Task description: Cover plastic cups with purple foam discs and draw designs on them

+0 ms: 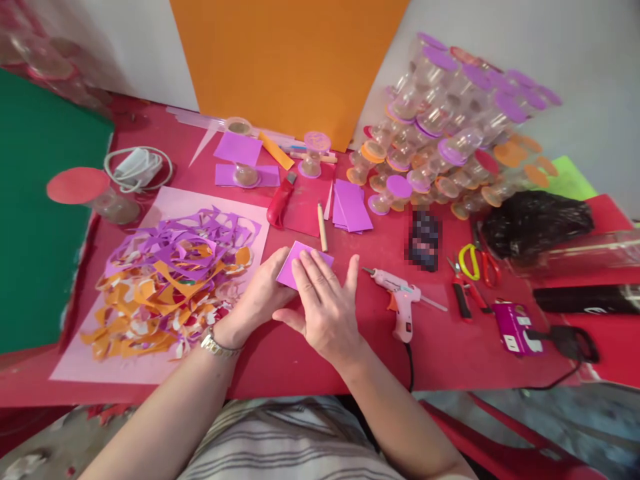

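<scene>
A purple square sheet (289, 272), paper or foam, lies between my two hands above the table's front middle. My left hand (267, 287) is closed around its underside; what else sits beneath the sheet is hidden. Flat on top rests my right hand (323, 303), its fingers stretched out and its thumb spread. Just beyond the hands are a pencil-like wooden stick (323, 227) and a red utility knife (281, 201). A pink glue gun (400, 297) lies to the right of my right hand. A stack of purple cards (351, 207) lies further back.
Purple and orange scraps (175, 280) cover a pink sheet (125, 370) on the left. Stacked clear plastic bottle pieces with coloured discs (440, 133) stand at back right. Pliers (465, 293), a black bag (535, 220) and a purple box (515, 327) lie at right.
</scene>
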Tool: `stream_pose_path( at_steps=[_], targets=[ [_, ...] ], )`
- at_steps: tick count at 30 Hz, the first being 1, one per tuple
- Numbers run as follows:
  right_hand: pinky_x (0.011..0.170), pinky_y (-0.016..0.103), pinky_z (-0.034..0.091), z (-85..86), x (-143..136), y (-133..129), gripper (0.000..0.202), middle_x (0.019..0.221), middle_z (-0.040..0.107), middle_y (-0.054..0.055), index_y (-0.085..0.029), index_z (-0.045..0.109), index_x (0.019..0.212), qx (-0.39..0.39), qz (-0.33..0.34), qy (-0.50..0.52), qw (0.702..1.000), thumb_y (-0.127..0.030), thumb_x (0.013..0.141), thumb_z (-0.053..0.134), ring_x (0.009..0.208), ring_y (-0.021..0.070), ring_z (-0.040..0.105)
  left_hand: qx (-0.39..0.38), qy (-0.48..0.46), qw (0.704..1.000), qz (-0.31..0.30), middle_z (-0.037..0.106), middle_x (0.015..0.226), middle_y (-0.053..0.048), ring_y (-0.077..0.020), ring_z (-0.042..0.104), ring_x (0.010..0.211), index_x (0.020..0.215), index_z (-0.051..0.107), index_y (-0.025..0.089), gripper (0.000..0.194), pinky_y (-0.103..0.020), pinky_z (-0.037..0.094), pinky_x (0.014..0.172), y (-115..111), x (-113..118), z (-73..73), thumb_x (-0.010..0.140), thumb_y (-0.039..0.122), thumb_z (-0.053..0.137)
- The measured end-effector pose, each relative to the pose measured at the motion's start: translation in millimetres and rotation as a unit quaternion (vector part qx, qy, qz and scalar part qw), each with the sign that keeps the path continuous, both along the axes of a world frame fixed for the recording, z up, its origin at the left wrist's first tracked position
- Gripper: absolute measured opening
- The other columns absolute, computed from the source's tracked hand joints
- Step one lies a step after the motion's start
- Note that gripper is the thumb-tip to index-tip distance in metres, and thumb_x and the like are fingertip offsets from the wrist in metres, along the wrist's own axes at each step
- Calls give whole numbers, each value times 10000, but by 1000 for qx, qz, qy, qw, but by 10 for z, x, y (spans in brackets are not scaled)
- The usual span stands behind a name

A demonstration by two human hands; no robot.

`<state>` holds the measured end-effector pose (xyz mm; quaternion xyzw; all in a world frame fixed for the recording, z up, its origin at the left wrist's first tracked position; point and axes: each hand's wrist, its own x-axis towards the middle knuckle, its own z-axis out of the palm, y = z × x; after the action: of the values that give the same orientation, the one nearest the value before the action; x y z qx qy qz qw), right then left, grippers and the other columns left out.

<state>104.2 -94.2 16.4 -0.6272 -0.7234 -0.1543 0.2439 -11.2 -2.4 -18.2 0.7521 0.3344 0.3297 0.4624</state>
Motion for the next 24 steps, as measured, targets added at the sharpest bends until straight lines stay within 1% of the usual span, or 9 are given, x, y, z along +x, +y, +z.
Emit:
stream_pose_path(
  at_steps=[2, 4, 6, 8, 10, 13, 17, 19, 24],
  targets=[
    [1224, 545, 10, 2, 0, 3, 521, 1336, 624, 135, -81, 559, 1312, 2, 0, 1, 1000, -456, 1001, 374, 1311, 220, 533, -1, -8, 1000, -23, 674, 999, -56, -200, 655, 886, 1099, 594, 163, 376, -345, 563, 833, 3, -2, 65, 726, 117, 604],
    [1231, 522, 34, 4, 3, 3, 542, 1329, 630, 131, -63, 569, 1290, 7, -1, 4, 1000, -474, 1002, 362, 1305, 209, 537, -12, -7, 999, -34, 677, 1012, -61, -198, 656, 884, 1074, 607, 156, 353, -336, 566, 820, 0, -1, 140, 725, 105, 597],
    [1232, 518, 49, -3, 9, 0, 569, 1320, 637, 138, -53, 571, 1283, 14, 3, 5, 1000, -496, 999, 355, 1300, 210, 541, -31, 4, 998, -45, 682, 933, -46, -179, 651, 806, 996, 620, 148, 264, -311, 568, 756, -6, 1, 192, 736, 115, 587],
    [1228, 534, 39, -20, 17, -5, 565, 1321, 634, 150, -54, 561, 1297, 14, 8, 2, 1000, -489, 998, 361, 1304, 217, 537, -47, 12, 998, -52, 674, 837, -20, -153, 632, 717, 918, 620, 145, 173, -280, 557, 692, -13, 3, 212, 751, 134, 577],
    [1221, 555, 12, -38, 25, -11, 529, 1337, 623, 149, -73, 546, 1322, 5, 8, -3, 1000, -455, 1001, 369, 1317, 222, 524, -53, 11, 997, -50, 662, 782, -1, -140, 617, 685, 904, 618, 144, 158, -259, 545, 672, -18, 7, 210, 751, 142, 578],
    [1212, 574, -6, -46, 35, -25, 498, 1360, 607, 138, -102, 534, 1342, 1, 1, -10, 1000, -424, 1004, 362, 1335, 231, 508, -53, 5, 998, -42, 648, 760, 11, -140, 614, 705, 943, 618, 143, 209, -252, 539, 687, -28, 18, 197, 741, 120, 572],
    [1213, 566, 51, -30, 51, -52, 508, 1342, 616, 165, -67, 520, 1343, 16, -8, -9, 1000, -413, 1002, 371, 1299, 251, 544, -28, -10, 999, -40, 642, 798, 1, -143, 606, 708, 968, 613, 143, 251, -271, 541, 722, -44, 40, 178, 724, 87, 597],
    [1209, 576, 71, -29, 62, -62, 520, 1342, 616, 168, -70, 498, 1366, 12, -9, -8, 1000, -419, 1000, 379, 1289, 260, 553, -11, -13, 999, -35, 635, 803, -4, -157, 615, 745, 954, 611, 146, 254, -283, 541, 752, -48, 47, 161, 713, 66, 609],
    [1197, 588, 140, -61, 78, -75, 587, 1358, 598, 192, -64, 421, 1430, -2, 3, -2, 1000, -447, 986, 410, 1326, 287, 517, -11, -3, 999, -38, 637, 851, -26, -181, 626, 802, 901, 622, 145, 248, -293, 531, 761, -49, 38, 143, 689, 22, 589]
  ],
)
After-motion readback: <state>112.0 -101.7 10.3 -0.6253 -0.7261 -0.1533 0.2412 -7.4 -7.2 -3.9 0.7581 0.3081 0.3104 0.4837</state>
